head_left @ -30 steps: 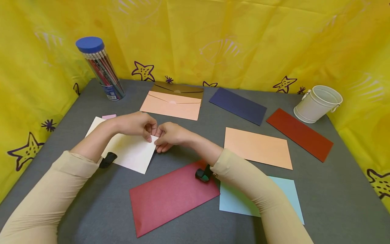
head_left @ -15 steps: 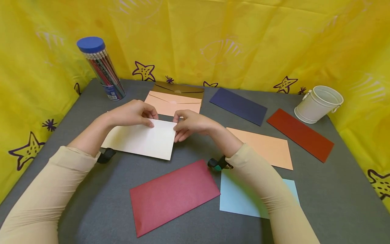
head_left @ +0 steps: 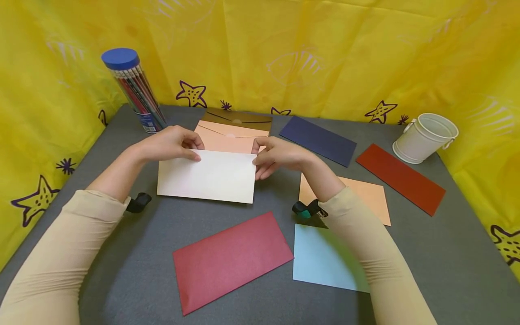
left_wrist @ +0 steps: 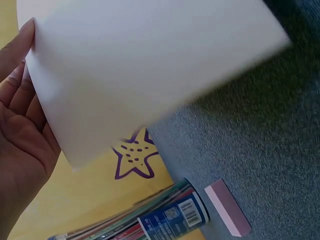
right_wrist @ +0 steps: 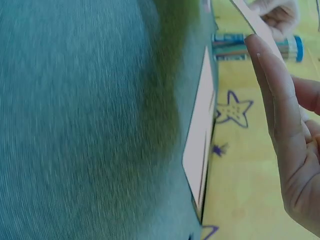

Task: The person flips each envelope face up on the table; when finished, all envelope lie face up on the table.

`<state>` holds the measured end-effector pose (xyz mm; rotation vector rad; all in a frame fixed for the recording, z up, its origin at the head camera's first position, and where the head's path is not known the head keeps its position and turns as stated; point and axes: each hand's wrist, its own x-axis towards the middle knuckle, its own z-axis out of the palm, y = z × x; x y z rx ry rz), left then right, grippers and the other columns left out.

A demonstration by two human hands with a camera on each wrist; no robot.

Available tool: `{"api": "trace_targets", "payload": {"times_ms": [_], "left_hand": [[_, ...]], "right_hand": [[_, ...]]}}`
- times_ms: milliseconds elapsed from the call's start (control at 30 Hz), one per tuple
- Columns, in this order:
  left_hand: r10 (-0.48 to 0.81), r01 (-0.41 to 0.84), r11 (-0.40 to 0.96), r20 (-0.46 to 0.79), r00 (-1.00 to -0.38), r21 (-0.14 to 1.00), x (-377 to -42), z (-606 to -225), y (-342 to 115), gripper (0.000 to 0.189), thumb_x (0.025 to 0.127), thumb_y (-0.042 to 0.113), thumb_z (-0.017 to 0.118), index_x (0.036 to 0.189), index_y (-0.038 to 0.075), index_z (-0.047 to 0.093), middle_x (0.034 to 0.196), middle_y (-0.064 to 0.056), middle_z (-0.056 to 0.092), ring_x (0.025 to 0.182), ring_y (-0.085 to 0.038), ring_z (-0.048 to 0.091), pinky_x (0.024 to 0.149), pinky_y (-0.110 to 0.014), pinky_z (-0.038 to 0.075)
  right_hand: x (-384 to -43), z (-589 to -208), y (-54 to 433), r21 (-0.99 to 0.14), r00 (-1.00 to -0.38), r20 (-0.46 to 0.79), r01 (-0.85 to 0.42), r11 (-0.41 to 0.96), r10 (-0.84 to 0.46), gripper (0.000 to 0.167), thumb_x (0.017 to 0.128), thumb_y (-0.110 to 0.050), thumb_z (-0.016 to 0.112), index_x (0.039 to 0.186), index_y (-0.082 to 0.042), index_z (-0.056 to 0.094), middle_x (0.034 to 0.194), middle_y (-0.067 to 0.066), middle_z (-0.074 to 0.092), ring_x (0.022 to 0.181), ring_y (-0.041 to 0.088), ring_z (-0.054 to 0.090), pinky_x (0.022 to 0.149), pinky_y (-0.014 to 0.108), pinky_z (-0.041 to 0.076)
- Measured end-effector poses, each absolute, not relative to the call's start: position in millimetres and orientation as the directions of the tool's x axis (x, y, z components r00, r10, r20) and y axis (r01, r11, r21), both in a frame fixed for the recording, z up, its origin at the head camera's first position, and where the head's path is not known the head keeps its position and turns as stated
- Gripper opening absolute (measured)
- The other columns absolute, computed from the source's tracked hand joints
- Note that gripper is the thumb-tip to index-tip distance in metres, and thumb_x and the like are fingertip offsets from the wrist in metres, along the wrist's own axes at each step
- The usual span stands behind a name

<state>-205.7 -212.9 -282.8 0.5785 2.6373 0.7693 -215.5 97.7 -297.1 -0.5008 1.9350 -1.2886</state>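
Note:
A plain white envelope (head_left: 207,176) is held off the table between my two hands. My left hand (head_left: 170,143) pinches its upper edge left of the middle, thumb on the near face. At the upper right corner, my right hand (head_left: 280,155) pinches the envelope with thumb and fingers. The left wrist view shows the white sheet (left_wrist: 130,65) raised at an angle over the dark cloth. Just behind it lies a peach-pink envelope (head_left: 231,137) with its flap up, partly covered by the white one and overlapping a brown envelope (head_left: 243,119).
Nearest me lies a dark red envelope (head_left: 233,264). On the right are a light blue envelope (head_left: 321,262), an orange-peach one (head_left: 365,194), a navy one (head_left: 318,141) and a rust-red one (head_left: 400,179). A pencil tub (head_left: 136,92), pink eraser (left_wrist: 227,207) and white bucket (head_left: 424,137) stand farther out.
Both hands have lifted the white envelope off the left side and carried it right and a little away. It has turned from slanted to nearly level, and the hands have moved apart along it.

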Motion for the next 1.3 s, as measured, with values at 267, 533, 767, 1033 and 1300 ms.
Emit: {"api": "trace_targets", "payload": {"times_ms": [267,533,767,1033,1300], "left_hand": [[0.382,0.187,0.774,-0.211,-0.900,0.605,-211.7,-282.9,-224.8,0.024,0.091,0.025,0.071,0.107,0.007,0.066,0.102,-0.007,0.067,0.094,-0.019,0.054,0.078,-0.027,0.045],[0.336,0.154,0.755,-0.175,-0.925,0.637,-217.4,-284.4,-232.0,0.032,0.093,0.031,0.069,0.112,0.006,0.063,0.096,-0.005,0.066,0.087,-0.022,0.057,0.075,-0.027,0.047],[0.307,0.072,0.689,-0.200,-0.930,0.721,-220.7,-289.4,-240.5,0.037,0.096,0.039,0.063,0.110,0.005,0.057,0.083,0.007,0.066,0.087,-0.025,0.063,0.079,-0.031,0.052],[0.297,0.026,0.637,-0.214,-0.931,0.770,-221.3,-296.5,-245.7,0.033,0.096,0.037,0.063,0.111,0.007,0.060,0.082,0.012,0.069,0.086,-0.019,0.065,0.079,-0.028,0.054],[0.207,0.019,0.600,-0.132,-0.969,0.799,-223.3,-295.0,-244.8,0.032,0.092,0.041,0.068,0.111,0.015,0.066,0.084,0.015,0.067,0.080,-0.015,0.061,0.073,-0.027,0.051]], "right_hand": [[-225.8,-289.1,124.9,-0.900,-0.680,-0.364,0.079,0.430,-0.637,0.015,0.098,-0.007,0.055,0.107,-0.004,0.044,0.081,0.013,0.066,0.084,0.035,0.074,0.082,0.049,0.060],[-232.6,-284.7,144.6,-0.907,-0.722,-0.326,0.057,0.418,-0.610,0.011,0.099,-0.007,0.054,0.106,-0.004,0.045,0.086,0.010,0.071,0.083,0.036,0.074,0.078,0.045,0.062],[-235.1,-281.0,153.2,-0.919,-0.753,-0.316,0.093,0.383,-0.576,0.011,0.099,-0.006,0.055,0.105,-0.004,0.045,0.082,0.007,0.071,0.076,0.027,0.075,0.073,0.039,0.063],[-238.9,-280.6,155.7,-0.938,-0.801,-0.299,0.147,0.313,-0.519,0.016,0.097,-0.004,0.058,0.109,-0.004,0.046,0.079,0.011,0.068,0.073,0.023,0.074,0.067,0.032,0.062],[-239.6,-282.9,154.9,-0.944,-0.875,-0.278,0.174,0.279,-0.396,0.035,0.091,0.000,0.065,0.125,0.002,0.057,0.088,0.001,0.067,0.076,0.015,0.070,0.070,0.026,0.061]]}}
